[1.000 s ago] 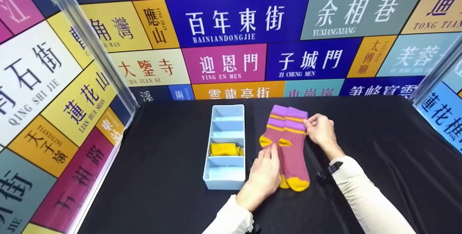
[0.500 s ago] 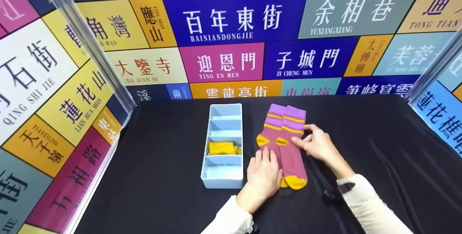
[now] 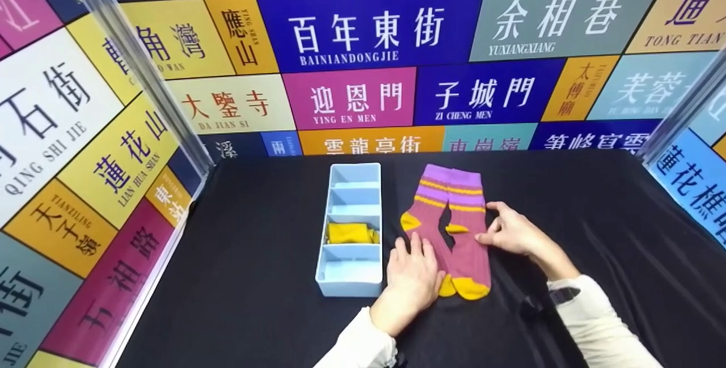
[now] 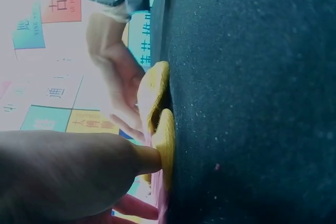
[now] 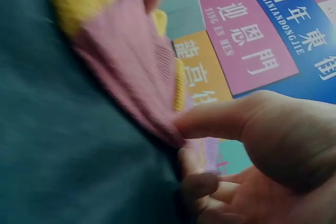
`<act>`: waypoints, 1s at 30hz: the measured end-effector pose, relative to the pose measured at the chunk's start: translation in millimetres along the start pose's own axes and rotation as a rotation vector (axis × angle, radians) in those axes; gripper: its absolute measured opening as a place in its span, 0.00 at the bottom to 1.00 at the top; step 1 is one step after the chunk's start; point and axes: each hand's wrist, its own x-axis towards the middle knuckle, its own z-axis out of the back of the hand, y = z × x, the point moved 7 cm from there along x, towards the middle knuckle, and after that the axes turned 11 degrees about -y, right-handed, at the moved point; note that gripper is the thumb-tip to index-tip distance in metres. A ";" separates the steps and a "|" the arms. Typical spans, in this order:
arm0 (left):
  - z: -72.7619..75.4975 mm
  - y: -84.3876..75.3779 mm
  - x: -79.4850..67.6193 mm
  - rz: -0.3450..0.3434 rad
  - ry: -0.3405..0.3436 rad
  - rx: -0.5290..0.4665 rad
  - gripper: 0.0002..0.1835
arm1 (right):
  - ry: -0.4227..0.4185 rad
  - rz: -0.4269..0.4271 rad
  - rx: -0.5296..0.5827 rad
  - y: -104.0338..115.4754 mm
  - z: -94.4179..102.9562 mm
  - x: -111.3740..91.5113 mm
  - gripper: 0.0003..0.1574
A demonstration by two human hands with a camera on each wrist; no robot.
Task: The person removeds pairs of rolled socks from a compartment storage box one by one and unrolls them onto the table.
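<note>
A pair of mauve-pink socks lies side by side on the black cloth, with purple cuffs, yellow stripes, heels and toes. My left hand (image 3: pixel 414 277) rests with fingers extended on the foot of the left sock (image 3: pixel 432 223). In the left wrist view its thumb touches a yellow toe (image 4: pixel 167 137). My right hand (image 3: pixel 513 235) pinches the outer edge of the right sock (image 3: pixel 472 260) between thumb and fingers, below the cuff. The right wrist view shows that pinched pink edge (image 5: pixel 134 66) raised in a fold. A narrow dark gap separates the socks at heel height; their cuffs overlap.
Left of the socks stands a light blue divided box (image 3: pixel 349 288). One of its compartments, second from the front, holds a folded yellow cloth bundle (image 3: pixel 347 233). Printed sign panels (image 3: pixel 363 28) rise behind the table and along its sides.
My right hand has moved from the cuff down the right sock's outer edge, then drawn that sock slightly right, opening a gap. The left hand stays on the left sock.
</note>
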 end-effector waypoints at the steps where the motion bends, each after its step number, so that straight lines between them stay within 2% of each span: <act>1: 0.5 0.5 -0.1 -0.001 0.001 -0.001 0.42 | -0.005 -0.017 -0.010 -0.7 1.0 4.1 0.56; 4: 1.9 2.5 -0.1 -0.003 0.006 -0.005 0.40 | -0.088 -0.051 -0.019 -2.5 5.9 20.3 0.56; 6: 2.5 4.0 -0.1 0.000 0.008 -0.013 0.38 | -0.161 -0.060 0.000 -4.7 8.2 32.1 0.51; 9: 2.3 4.0 -1.3 -0.004 0.026 -0.027 0.36 | -0.219 -0.037 0.018 -8.3 7.5 46.1 0.44; 16: 1.7 3.9 -5.9 -0.010 0.108 0.028 0.36 | -0.314 -0.055 -0.017 -19.2 8.3 53.5 0.39; 19: 4.0 4.2 -8.3 -0.007 0.126 0.052 0.36 | -0.302 -0.050 0.035 -19.5 8.3 51.7 0.38; 22: 6.4 4.7 -9.1 -0.021 0.116 0.036 0.36 | -0.263 -0.033 0.103 -17.4 5.9 51.5 0.37; 26: 5.8 5.3 -6.5 -0.064 0.101 -0.061 0.35 | -0.236 -0.020 0.144 -15.2 3.2 52.3 0.35; 30: 1.3 4.6 -2.0 -0.116 0.141 -0.185 0.35 | -0.227 -0.010 0.156 -14.3 1.0 53.0 0.32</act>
